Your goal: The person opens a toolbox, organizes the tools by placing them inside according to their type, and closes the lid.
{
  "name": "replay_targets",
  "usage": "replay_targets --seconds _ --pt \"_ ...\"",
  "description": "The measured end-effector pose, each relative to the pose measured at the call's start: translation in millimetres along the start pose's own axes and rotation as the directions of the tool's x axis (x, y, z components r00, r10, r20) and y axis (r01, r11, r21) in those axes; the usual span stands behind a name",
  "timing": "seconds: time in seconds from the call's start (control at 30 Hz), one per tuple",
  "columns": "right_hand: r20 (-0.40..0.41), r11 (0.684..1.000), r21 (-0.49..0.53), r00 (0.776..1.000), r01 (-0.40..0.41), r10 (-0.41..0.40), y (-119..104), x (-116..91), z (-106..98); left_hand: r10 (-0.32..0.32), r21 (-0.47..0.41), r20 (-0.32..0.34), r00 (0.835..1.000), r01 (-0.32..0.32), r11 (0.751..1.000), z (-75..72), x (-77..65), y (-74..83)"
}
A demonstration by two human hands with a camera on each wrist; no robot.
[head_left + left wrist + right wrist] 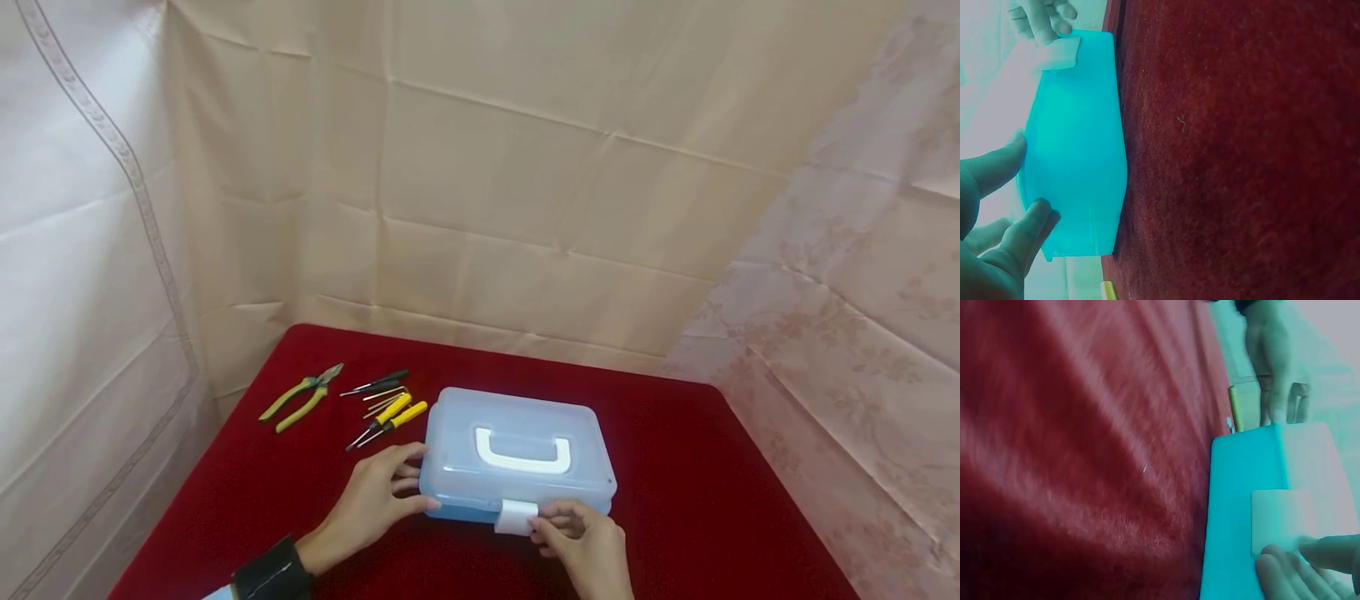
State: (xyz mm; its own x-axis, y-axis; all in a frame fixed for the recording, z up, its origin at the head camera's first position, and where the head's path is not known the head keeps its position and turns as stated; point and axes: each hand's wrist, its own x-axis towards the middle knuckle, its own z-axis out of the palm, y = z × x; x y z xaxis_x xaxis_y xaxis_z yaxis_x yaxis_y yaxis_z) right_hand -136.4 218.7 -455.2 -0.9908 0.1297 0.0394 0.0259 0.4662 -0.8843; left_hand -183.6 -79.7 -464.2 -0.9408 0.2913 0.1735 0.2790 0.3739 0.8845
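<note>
A translucent plastic toolbox (457,450) with a blue base, a frosted lid and a white carry handle (525,467) stands on the table with its lid down. At its left end, my left hand (371,500) touches the box, fingers spread along the side and thumb at the front corner. The left wrist view shows those fingertips (1038,209) against the blue base (1079,144). My right hand (588,542) pinches the right edge of the white latch (514,517) at the front. In the right wrist view the latch (1279,522) lies over the seam between lid and base.
Left of the box lie pliers (307,396) with yellow-green handles, two yellow-handled screwdrivers (405,415), dark-handled screwdrivers (382,384) and several thin brass-coloured rods (381,400). Red cloth covers the table (675,467). Beige curtains (487,192) hang behind it.
</note>
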Motion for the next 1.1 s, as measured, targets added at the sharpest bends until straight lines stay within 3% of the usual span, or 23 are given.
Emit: replay_targets --seconds 0.13,0.27,0.37,0.57,0.63,0.7,0.77,0.87,1.03,1.1 --pt "0.109 0.991 0.065 0.988 -0.119 0.111 0.4 0.4 -5.7 -0.001 -0.007 0.004 1.000 0.001 1.000 -0.7 0.3 -0.2" --pt "0.243 0.971 0.167 0.962 -0.170 0.126 1.1 1.0 -4.4 0.001 -0.008 -0.005 1.000 -0.001 1.000 -1.3 0.5 -0.9" --pt "0.278 0.956 0.220 0.952 -0.195 0.130 2.2 2.4 -1.7 0.003 -0.003 -0.009 1.000 -0.003 1.000 -0.7 1.2 -1.9" --pt "0.153 0.988 0.129 0.986 -0.081 0.061 4.7 3.0 3.0 -0.002 -0.014 0.003 1.000 0.002 1.000 1.4 2.7 -2.4" --pt "0.105 1.000 0.030 0.994 0.008 -0.011 6.2 1.3 4.9 -0.005 -0.024 0.012 1.000 0.005 1.000 1.7 2.3 -2.1" --pt "0.072 0.988 -0.099 0.992 0.115 -0.108 8.0 -1.6 6.4 -0.007 -0.031 0.022 1.000 0.008 0.999 2.1 1.8 -2.0" --pt "0.057 0.946 -0.237 0.975 0.221 -0.214 9.3 -4.6 7.8 -0.007 -0.031 0.027 1.000 0.008 0.999 2.2 1.1 -1.9" --pt "0.059 0.850 -0.391 0.932 0.352 -0.358 10.3 -6.5 9.3 -0.005 -0.025 0.025 1.000 0.006 1.000 2.2 0.7 -1.7" --pt "0.057 0.697 -0.533 0.842 0.480 -0.537 12.4 -5.1 10.3 0.000 -0.010 0.018 1.000 0.000 1.000 1.8 1.5 -0.1" --pt "0.065 0.662 -0.553 0.817 0.507 -0.572 13.1 -4.1 9.9 0.002 -0.004 0.016 1.000 -0.001 1.000 1.8 1.9 0.6"
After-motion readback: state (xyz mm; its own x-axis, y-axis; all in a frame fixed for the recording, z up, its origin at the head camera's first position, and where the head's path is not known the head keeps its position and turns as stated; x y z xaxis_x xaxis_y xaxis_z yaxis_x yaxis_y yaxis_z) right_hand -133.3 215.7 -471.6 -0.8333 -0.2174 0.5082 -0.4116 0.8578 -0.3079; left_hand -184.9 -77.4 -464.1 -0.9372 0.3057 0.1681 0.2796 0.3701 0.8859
